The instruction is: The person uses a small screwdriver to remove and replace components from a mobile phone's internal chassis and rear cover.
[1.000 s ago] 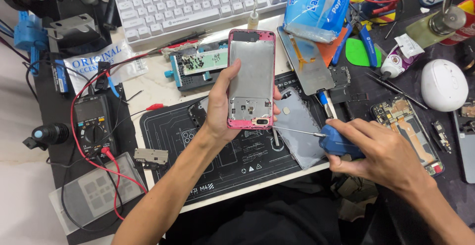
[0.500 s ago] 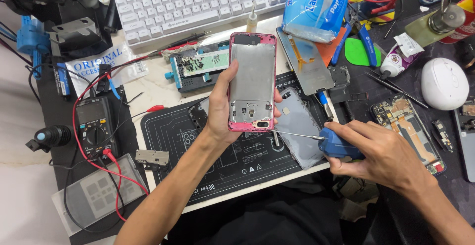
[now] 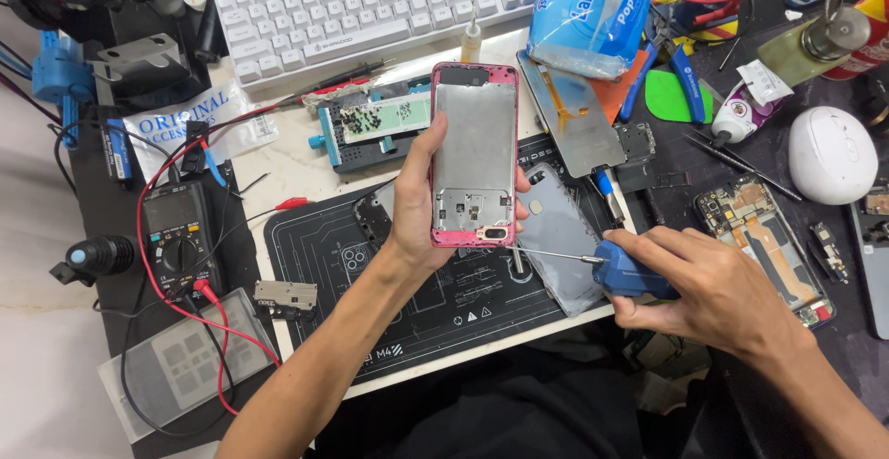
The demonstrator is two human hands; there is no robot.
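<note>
My left hand grips an opened pink phone frame from its left side and holds it upright over the black work mat. The frame's bare metal inside faces me. My right hand is closed on a blue-handled screwdriver. Its thin shaft points left, with the tip at the frame's lower right corner. A grey phone back panel lies on the mat under the screwdriver.
A white keyboard lies at the back. A multimeter with red leads sits at left. A blue wipes pack, a white mouse and another opened phone are at right, among tools and loose parts.
The phone frame and my left hand have shifted slightly; my right hand stays on the screwdriver with its tip near the frame's lower edge.
</note>
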